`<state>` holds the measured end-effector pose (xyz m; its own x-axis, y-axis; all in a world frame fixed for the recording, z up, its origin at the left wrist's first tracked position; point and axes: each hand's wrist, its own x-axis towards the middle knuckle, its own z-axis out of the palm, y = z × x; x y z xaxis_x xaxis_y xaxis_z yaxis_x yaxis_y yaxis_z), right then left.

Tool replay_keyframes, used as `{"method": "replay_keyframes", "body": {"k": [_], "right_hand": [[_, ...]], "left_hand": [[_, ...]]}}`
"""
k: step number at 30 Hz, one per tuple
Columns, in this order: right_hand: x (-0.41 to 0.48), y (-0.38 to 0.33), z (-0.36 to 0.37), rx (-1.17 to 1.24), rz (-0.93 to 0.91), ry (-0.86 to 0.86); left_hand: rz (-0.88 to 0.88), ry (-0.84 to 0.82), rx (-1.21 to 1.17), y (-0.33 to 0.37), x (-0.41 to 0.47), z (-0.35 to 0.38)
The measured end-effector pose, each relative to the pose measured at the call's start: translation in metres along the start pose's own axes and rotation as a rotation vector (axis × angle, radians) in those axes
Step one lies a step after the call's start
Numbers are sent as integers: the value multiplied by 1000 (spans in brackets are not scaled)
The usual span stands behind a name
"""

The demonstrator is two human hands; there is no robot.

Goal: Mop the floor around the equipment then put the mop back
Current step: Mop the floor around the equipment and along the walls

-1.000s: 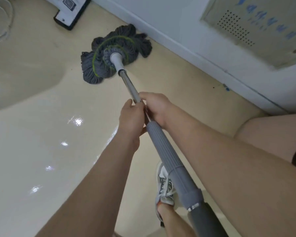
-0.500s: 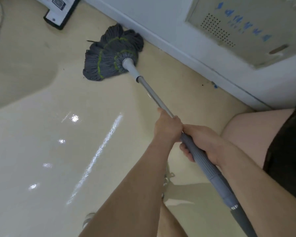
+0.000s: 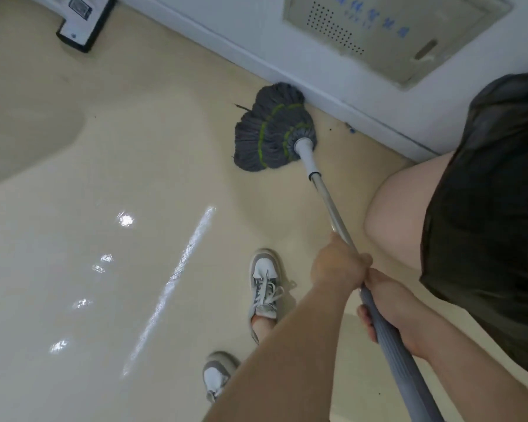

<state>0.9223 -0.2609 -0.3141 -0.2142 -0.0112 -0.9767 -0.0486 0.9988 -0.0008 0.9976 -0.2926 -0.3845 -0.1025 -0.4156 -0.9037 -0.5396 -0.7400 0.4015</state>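
We see both hands on the mop (image 3: pixel 323 194), whose grey, green-striped head (image 3: pixel 272 129) lies splayed on the beige floor (image 3: pixel 73 300), its far edge touching the white baseboard (image 3: pixel 333 95). The white collar (image 3: pixel 306 153) joins the head to a metal shaft that runs down and to the right into a ribbed grey grip (image 3: pixel 397 354). The left hand (image 3: pixel 337 264) is clenched around the shaft just above the grip; the right hand (image 3: pixel 387 306) sits directly behind it, touching it, with its fingers wrapped around the top of the grip. Both forearms enter from the lower edge. Two grey-and-white sneakers (image 3: pixel 264 283) stand on the floor to the left of the arms, and a bare knee and dark shorts (image 3: pixel 494 193) fill the right side. The floor to the left shows bright reflections. A beige panel (image 3: pixel 393 28) with perforations and blue lettering is set in the wall above the baseboard, and a black-and-white device (image 3: pixel 84 21) rests on the floor at upper left, well apart from the head.
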Motion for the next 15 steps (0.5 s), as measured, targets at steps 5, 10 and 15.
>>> {"method": "replay_keyframes", "body": {"k": [5, 10, 15], "right_hand": [[-4, 55, 47, -77, 40, -110], [-16, 126, 125, -269, 37, -211], [-32, 198, 174, -485, 121, -260]], "left_hand": [[-2, 162, -45, -73, -25, -2], [-30, 319, -161, -189, -68, -24], [-198, 402, -217, -290, -121, -17]]}}
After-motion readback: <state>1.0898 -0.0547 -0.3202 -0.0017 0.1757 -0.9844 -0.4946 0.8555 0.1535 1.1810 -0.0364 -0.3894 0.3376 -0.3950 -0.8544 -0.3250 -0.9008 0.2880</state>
